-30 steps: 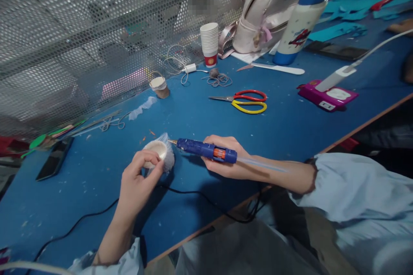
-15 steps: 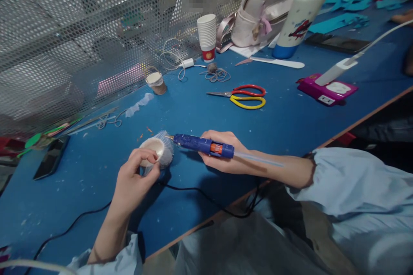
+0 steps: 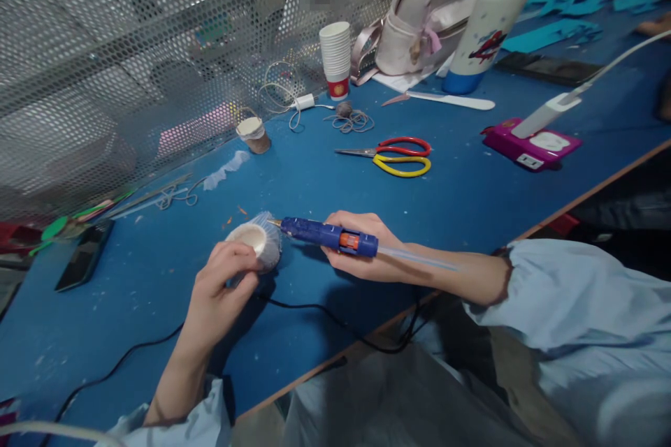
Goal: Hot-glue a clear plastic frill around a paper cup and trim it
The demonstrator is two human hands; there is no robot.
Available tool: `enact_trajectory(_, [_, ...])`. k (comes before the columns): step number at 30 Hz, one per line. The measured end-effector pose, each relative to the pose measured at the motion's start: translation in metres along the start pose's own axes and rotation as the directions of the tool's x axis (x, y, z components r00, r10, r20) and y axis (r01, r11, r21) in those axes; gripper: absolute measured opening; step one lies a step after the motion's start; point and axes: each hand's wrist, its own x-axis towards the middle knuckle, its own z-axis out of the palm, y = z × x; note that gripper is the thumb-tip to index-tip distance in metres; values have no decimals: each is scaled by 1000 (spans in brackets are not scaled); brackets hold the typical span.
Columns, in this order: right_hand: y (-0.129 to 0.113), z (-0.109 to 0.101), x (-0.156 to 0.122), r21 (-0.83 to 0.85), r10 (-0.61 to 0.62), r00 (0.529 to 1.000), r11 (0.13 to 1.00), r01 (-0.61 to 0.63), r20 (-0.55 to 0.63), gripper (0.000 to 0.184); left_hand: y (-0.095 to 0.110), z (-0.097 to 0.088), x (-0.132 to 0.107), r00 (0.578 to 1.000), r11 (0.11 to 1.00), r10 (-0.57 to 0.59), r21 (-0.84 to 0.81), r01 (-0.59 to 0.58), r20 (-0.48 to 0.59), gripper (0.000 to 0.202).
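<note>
My left hand (image 3: 223, 283) is closed on the near rim of a paper cup (image 3: 270, 251), which lies tilted on the blue table with its mouth facing me. Thin whitish fabric or mesh wraps the cup's outside. In my right hand (image 3: 361, 262) is a blue glue gun (image 3: 309, 231), gripped from below and behind. A clear glue stick (image 3: 419, 260) sticks out of its back end. The gun's metal nozzle points left and is at the cup's far right side; whether it touches the wrap I cannot tell.
Scissors (image 3: 401, 156) with red and yellow handles lie beyond the gun. Farther back stand a small wrapped cup (image 3: 254, 135), stacked paper cups (image 3: 335, 59) and a bottle (image 3: 485, 35). A purple power socket (image 3: 532, 144) sits right, a phone (image 3: 84, 256) left. A black cable (image 3: 325, 311) crosses the front.
My left fingers have shifted slightly at the cup's rim, the thumb moving a little apart from the index finger. The glue gun has barely moved.
</note>
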Motion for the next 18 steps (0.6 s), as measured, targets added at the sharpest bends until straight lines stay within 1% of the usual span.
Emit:
enact_trajectory(6, [1,1,0,17,-6,1000,1000,6,-2,9,3,2,1,998,996,65,68,-64,-3,16])
enact_trajectory(9, [2,1,-1,10,7,1000,1000,-7,4,10,1,3,-1,995,991,97,96,-98,11,17])
enact_trajectory(11, [2,1,-1,10,6,1000,1000,-6,11,11,-1,4,-1,993,987,118,114,-116,-6,17])
enact_trajectory(14, [3,1,-2,19,-7,1000,1000,6,20,12,-3,6,-1,991,984,133,126,-130,-18,19])
enact_trajectory(18, [4,1,-2,30,-21,1000,999,20,20,12,-3,6,-1,992,984,129,123,-128,-2,17])
